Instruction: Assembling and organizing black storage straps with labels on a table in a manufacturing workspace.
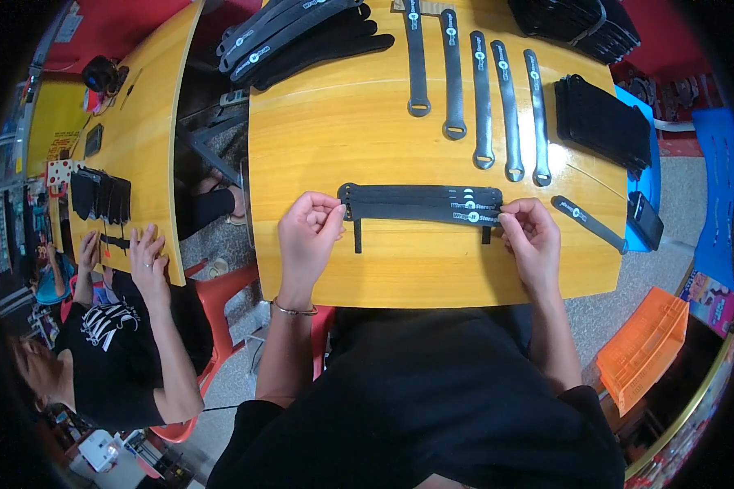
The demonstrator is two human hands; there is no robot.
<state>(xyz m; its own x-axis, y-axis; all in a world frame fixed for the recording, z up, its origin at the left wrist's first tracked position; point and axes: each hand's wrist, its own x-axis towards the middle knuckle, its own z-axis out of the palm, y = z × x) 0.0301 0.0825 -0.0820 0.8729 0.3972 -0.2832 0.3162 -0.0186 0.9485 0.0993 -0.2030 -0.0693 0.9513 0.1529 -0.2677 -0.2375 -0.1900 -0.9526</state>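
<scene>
A stack of several black storage straps lies crosswise near the front of my table, overlapped so that white print shows at the right end. My left hand pinches the stack's left end, where the round holes are. At the printed right end, the thumb and fingers of my right hand are closed on the straps. Two narrow black strips stick out below the stack, a left strip and a right strip. One loose strap lies slanted beside my right hand.
Beyond the stack, several single straps lie in a row. Strap piles stand at the back left, back right and right edge. An orange crate is on the right. At another table, a co-worker handles black straps.
</scene>
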